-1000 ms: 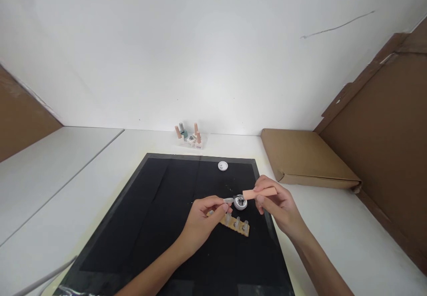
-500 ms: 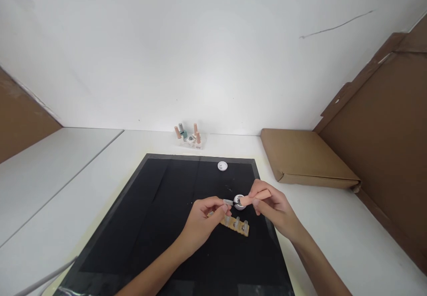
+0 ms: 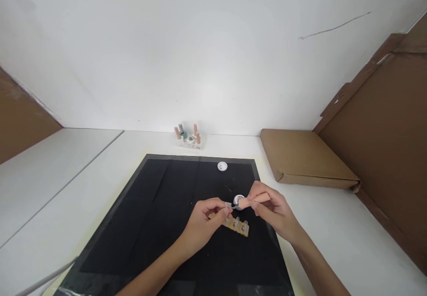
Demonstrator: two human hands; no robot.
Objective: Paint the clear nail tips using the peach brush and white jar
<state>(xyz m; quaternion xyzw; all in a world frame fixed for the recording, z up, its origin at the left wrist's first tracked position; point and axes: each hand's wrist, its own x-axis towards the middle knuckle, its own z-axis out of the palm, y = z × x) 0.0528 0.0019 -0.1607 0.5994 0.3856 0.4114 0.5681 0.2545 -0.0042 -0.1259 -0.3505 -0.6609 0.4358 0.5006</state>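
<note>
In my left hand (image 3: 205, 220), between thumb and fingertips, is a small clear false nail tip (image 3: 228, 205) pointing right. My right hand (image 3: 276, 209) pinches a nail polish brush by its peach-coloured handle (image 3: 245, 202). The brush's dark end meets the outer end of the nail tip; whether they touch is too small to tell. Just behind the brush stands an open white jar (image 3: 238, 198), partly covered. Below the hands lies a tan, wavy-edged strip (image 3: 239, 229) with several clear nail tips standing on it; my left hand hides its left end.
A black mat (image 3: 167, 225) covers the table's middle, with a round white lid (image 3: 222, 166) near its far edge. Several nail polish bottles (image 3: 198, 142) stand in a clear tray by the wall. A flat cardboard box (image 3: 307, 156) lies at the right.
The nail tip in my left hand has shifted slightly right and down. The brush has moved slightly left and down with my right hand. Both grips are kept.
</note>
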